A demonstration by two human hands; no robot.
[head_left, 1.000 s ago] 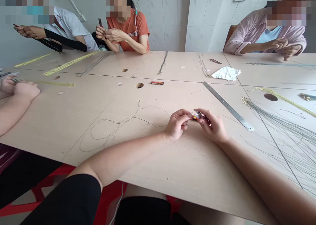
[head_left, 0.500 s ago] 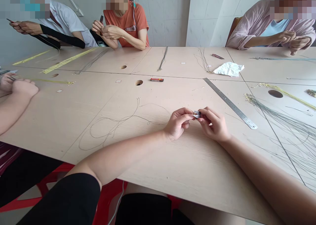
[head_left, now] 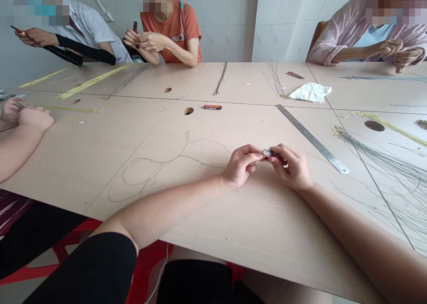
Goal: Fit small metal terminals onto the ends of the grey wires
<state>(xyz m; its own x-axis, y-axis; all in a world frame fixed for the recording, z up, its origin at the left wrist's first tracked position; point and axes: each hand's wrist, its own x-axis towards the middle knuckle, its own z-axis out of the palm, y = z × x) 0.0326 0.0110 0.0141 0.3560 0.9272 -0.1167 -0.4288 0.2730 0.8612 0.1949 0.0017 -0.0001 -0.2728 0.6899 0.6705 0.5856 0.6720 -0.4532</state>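
The left hand (head_left: 242,166) and the right hand (head_left: 290,167) are close together, just over the counter (head_left: 267,224). Both hands are closed. They pinch a small shiny thing (head_left: 267,153) between them, so it sits in the gap where the hands meet. It is silver with a bit of orange and red. The fingers (head_left: 279,151) hide most of it, so I cannot tell just what it is, and I cannot read any writing on it.

Near the hands, a long steel ruler (head_left: 312,138) lies at a slant on the counter, and its marks are too small to read. To the left, thin wires (head_left: 156,166) lie in loose loops. Farther off, a small red pack (head_left: 212,107) lies beside a round hole (head_left: 188,111). It has writing on it, but the letters are too small to read. Past the ruler is a crumpled white paper (head_left: 310,92). To the right, a big spread of long thin wires (head_left: 376,164) lies with gold ends in a bunch.

Other people sit around the counter. One in an orange shirt (head_left: 170,35) holds both hands up together, and one in a pink top (head_left: 350,42) does the same. One in a white shirt (head_left: 93,30) wears long black sleeves. At the left edge, another person's hand (head_left: 35,119) is closed.
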